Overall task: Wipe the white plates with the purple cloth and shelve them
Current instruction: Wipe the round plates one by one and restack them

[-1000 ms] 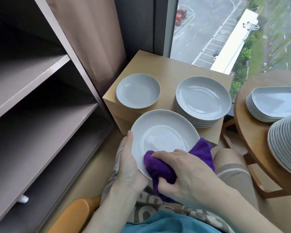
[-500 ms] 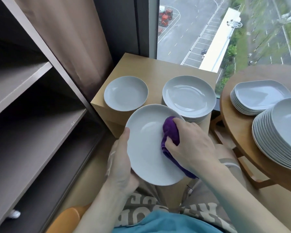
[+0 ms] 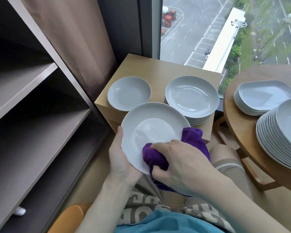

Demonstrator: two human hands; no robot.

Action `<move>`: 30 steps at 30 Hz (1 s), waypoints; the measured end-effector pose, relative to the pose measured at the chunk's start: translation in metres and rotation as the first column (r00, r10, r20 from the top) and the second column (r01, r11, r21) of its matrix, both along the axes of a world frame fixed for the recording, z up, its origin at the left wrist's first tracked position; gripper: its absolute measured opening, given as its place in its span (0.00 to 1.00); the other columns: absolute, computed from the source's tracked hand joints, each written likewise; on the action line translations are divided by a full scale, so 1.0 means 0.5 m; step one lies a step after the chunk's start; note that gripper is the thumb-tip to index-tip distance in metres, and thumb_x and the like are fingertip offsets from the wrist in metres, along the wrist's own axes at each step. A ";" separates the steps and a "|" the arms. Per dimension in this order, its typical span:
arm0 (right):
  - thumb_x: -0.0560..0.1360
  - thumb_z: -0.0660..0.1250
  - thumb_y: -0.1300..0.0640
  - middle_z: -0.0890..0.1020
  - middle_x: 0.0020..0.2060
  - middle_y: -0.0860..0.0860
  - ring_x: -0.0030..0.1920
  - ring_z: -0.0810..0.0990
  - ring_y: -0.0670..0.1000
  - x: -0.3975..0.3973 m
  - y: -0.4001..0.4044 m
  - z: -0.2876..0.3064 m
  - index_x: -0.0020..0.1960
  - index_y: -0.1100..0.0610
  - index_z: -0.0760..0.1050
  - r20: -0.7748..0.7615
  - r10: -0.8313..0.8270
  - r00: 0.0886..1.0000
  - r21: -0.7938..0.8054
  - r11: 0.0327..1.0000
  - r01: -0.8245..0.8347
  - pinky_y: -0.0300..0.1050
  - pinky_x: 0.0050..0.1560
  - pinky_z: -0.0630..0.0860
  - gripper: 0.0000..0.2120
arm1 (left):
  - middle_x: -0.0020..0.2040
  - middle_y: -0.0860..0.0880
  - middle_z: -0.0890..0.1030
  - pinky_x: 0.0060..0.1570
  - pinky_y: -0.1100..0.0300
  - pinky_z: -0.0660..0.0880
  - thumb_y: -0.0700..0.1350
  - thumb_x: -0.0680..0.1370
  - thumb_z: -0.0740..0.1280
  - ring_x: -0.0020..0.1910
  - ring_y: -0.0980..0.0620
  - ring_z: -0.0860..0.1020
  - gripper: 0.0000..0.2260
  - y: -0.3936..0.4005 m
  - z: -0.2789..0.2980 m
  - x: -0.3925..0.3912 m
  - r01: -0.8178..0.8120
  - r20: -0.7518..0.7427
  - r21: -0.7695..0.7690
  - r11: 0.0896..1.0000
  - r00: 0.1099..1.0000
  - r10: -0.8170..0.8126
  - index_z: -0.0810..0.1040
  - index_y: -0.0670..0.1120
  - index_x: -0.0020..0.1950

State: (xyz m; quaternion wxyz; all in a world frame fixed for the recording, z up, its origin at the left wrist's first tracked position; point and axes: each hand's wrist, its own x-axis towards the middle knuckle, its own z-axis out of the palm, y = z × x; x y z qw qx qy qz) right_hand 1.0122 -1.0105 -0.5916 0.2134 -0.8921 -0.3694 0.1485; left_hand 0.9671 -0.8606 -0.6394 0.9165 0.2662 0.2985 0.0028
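White plate (image 3: pixel 151 130) held tilted over lap, just in front of low wooden cabinet (image 3: pixel 158 68), face up toward camera. Gripped at its left rim by left hand (image 3: pixel 120 163): thumb over rim, fingers hidden behind, closed on plate. Purple cloth (image 3: pixel 154 156) bunched and pressed on plate's lower right part, rest of cloth trailing off behind right hand and past plate's right edge. Right hand (image 3: pixel 181 163) closed round cloth wad, knuckles up, fingers curled into fabric.

On cabinet top: single small white plate (image 3: pixel 128 93) at left, stack of larger white plates (image 3: pixel 191 96) at right, the two apart. Held plate overlaps front edges of both in view; touching or not, can't tell.

Round wooden table (image 3: pixel 238 125) at right w/ two more stacks: squarish plates (image 3: pixel 265 96) farther back, round plates (image 3: pixel 282 132) nearer, partly cut off by frame edge.

Dark shelf unit (image 3: pixel 40 115) at left, shelves bare. Brown curtain (image 3: pixel 71 39) behind it, window (image 3: pixel 208 31) beyond cabinet.
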 end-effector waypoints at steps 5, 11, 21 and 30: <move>0.75 0.61 0.42 0.79 0.43 0.46 0.46 0.75 0.53 0.035 -0.035 -0.018 0.50 0.47 0.72 0.070 -0.232 0.970 -0.040 0.971 0.235 0.49 0.43 0.73 0.10 | 0.65 0.39 0.83 0.55 0.43 0.82 0.64 0.85 0.51 0.61 0.39 0.83 0.30 0.000 0.033 0.005 -0.025 0.048 0.140 0.990 0.999 0.019 0.87 0.48 0.61; 0.77 0.63 0.45 0.78 0.45 0.48 0.49 0.74 0.54 0.086 -0.027 -0.053 0.50 0.51 0.70 0.193 -0.409 0.892 0.020 0.911 0.413 0.48 0.44 0.68 0.10 | 0.66 0.43 0.83 0.64 0.36 0.78 0.65 0.84 0.54 0.64 0.40 0.82 0.26 -0.019 0.024 -0.008 0.071 0.024 0.290 0.954 0.996 -0.081 0.80 0.51 0.70; 0.74 0.65 0.47 0.81 0.45 0.49 0.45 0.76 0.56 0.064 0.035 -0.038 0.61 0.54 0.75 0.312 -0.032 0.950 0.119 0.993 -0.005 0.49 0.42 0.70 0.19 | 0.68 0.39 0.81 0.71 0.39 0.70 0.69 0.80 0.53 0.69 0.39 0.79 0.33 -0.033 0.001 -0.008 0.077 -0.004 0.194 0.978 0.997 -0.077 0.78 0.48 0.72; 0.76 0.63 0.45 0.79 0.49 0.46 0.51 0.74 0.52 0.014 -0.015 -0.035 0.57 0.47 0.74 0.015 0.162 0.987 -0.007 0.987 -0.162 0.51 0.51 0.76 0.13 | 0.59 0.38 0.85 0.56 0.43 0.78 0.57 0.84 0.57 0.53 0.39 0.86 0.24 0.016 -0.004 0.005 -0.002 -0.037 0.136 0.991 0.999 0.007 0.88 0.44 0.56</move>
